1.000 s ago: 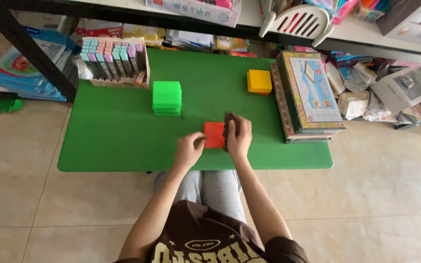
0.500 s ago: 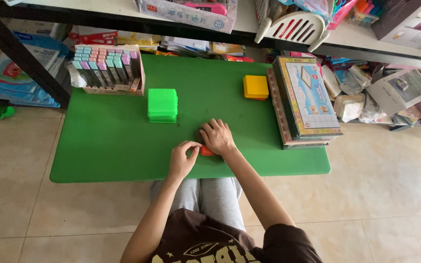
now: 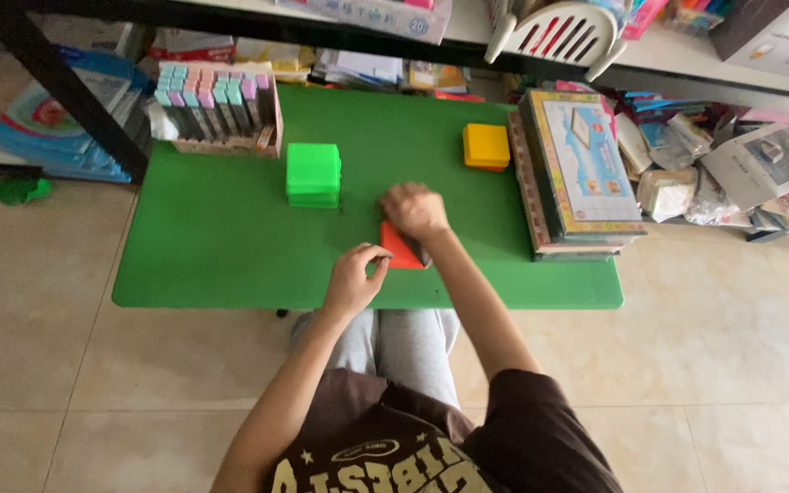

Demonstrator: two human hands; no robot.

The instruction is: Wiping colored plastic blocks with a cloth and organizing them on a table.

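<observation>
A red paper sheet [image 3: 399, 248] lies folded into a triangle near the front edge of the green table [image 3: 221, 246]. My right hand [image 3: 415, 210] presses flat on its upper part, fingers together. My left hand [image 3: 355, 277] pinches the paper's lower left corner with the fingertips. A stack of green paper squares [image 3: 313, 173] sits just left of my right hand, and a stack of yellow-orange squares [image 3: 487, 146] sits further back on the right.
A wooden tray of pastel-capped markers [image 3: 219, 108] stands at the table's back left. Boxed board games [image 3: 577, 169] are piled along the right edge. A shelf with a white plastic chair [image 3: 554, 32] and clutter runs behind; tiled floor lies around.
The red paper went from a flat square to a folded triangle. My right hand moved up onto it and my left hand shifted to its lower corner.
</observation>
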